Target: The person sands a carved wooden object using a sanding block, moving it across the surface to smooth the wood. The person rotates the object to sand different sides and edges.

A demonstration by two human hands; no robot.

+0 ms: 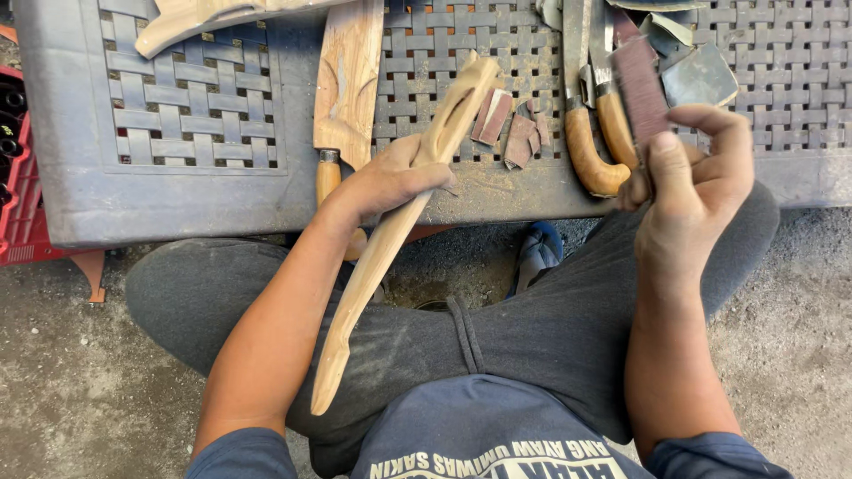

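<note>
Here, the biggest thing is one grey plastic surface (177,191) with a woven pattern, and it carries almost everything else. To its left there is one red crate (19,204), seen only partly.

The person sits behind the surface on the rough floor (71,381), with crossed legs in dark grey trousers (541,333).

One long carved wooden piece (390,239) runs diagonally from the surface down over the lap. The left hand (395,177) grips it near the upper part, with the fingers closed around it, and the upper end rests on the surface.

Two more flat wooden pieces lie further back: a wide board (348,80) just left of the carved piece, and a pale one (191,22) at the top edge.

Two tools with curved wooden handles (590,155) lie side by side at the right. Another handle with a metal ring (327,173) sticks out under the wide board, and the left hand hides part of it.

The right hand (688,191) holds one strip of dark red sandpaper (639,89) upright, the fingers and thumb pinched on its lower end. This hand stands before the tool handles and covers a little of them.

About four small scraps of sandpaper (510,129) lie between the carved piece and the tools. One grey flat piece (699,78) lies behind the strip.
</note>
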